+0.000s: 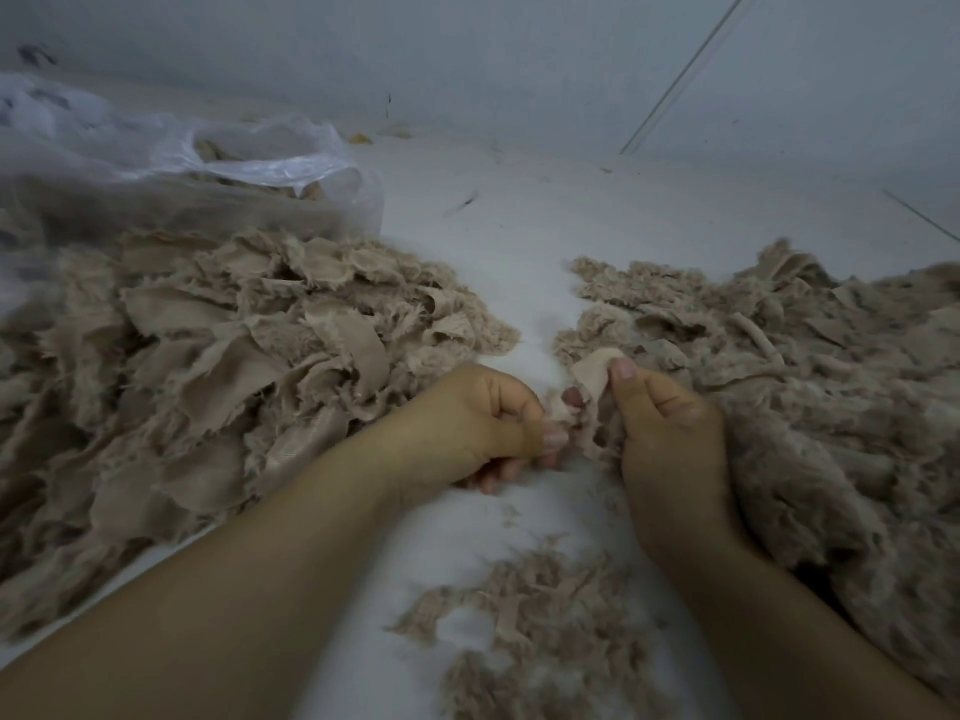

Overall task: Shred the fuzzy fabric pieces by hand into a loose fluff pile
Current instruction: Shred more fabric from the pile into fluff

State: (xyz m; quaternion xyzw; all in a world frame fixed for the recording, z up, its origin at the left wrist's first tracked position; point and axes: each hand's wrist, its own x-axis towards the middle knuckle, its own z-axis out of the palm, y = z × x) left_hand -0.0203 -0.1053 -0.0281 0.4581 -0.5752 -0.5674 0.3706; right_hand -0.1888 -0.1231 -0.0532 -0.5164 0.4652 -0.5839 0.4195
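Now, step in hand: tearing one small piece between both hands, as I judge it.
Fabric scrap [589,376]: near centre, between the two heaps, just above the pale floor [519,236]; its long axis runs roughly left to right, smooth backing upward at the right end.
Left hand [483,423]: fingers curled, pinching the scrap's left end, likely to anchor it.
Right hand [670,439]: thumb and fingers pinching the right end, set opposite so the pull splits the weave.
Left heap [208,366]: larger flat pieces, probably still to shred.
Right heap [810,387]: fuzzier mass against the right wrist.
Fluff pile [535,631]: loose shreds near the body, below the hands, where bits would drop.
Plastic bag [249,163]: far left, holding more pieces.
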